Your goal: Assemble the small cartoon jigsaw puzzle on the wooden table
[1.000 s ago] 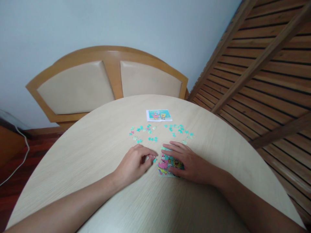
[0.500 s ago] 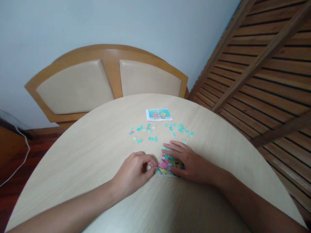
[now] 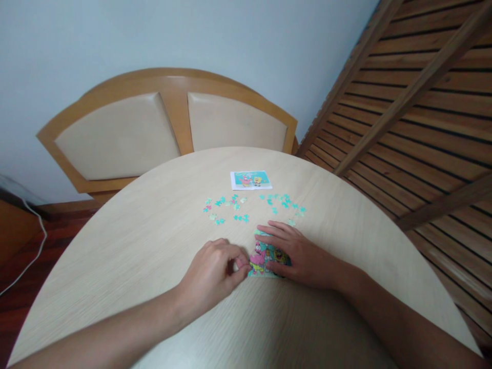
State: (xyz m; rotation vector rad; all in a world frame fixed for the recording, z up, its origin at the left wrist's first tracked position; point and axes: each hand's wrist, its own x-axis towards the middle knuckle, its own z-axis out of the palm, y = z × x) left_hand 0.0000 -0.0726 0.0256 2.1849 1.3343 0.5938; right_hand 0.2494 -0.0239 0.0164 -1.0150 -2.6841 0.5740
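A partly joined jigsaw puzzle (image 3: 259, 254) lies on the table near its front, showing a pink figure and a yellow one. My right hand (image 3: 294, 256) rests across its right side, fingers spread and flat, covering part of the picture. At the puzzle's left edge, my left hand (image 3: 221, 266) has thumb and forefinger pinched on a small teal puzzle piece (image 3: 249, 273), mostly hidden by the fingertips. Beyond the hands lie loose pieces in two loose groups, the left pieces (image 3: 220, 202) teal, pink and pale, the right pieces (image 3: 284, 200) mostly teal.
A picture sheet (image 3: 251, 180) with the same two figures lies farther back on the round wooden table (image 3: 154, 236). Behind the table stands a chair back (image 3: 172, 82) with cream panels against the wall. Wooden slats (image 3: 407, 102) rise at the right; a white cable (image 3: 43, 236) hangs at left.
The camera view has shifted very slightly. My left fingertips have pressed a little closer against the puzzle's left edge; my right hand stays flat in the same spot.
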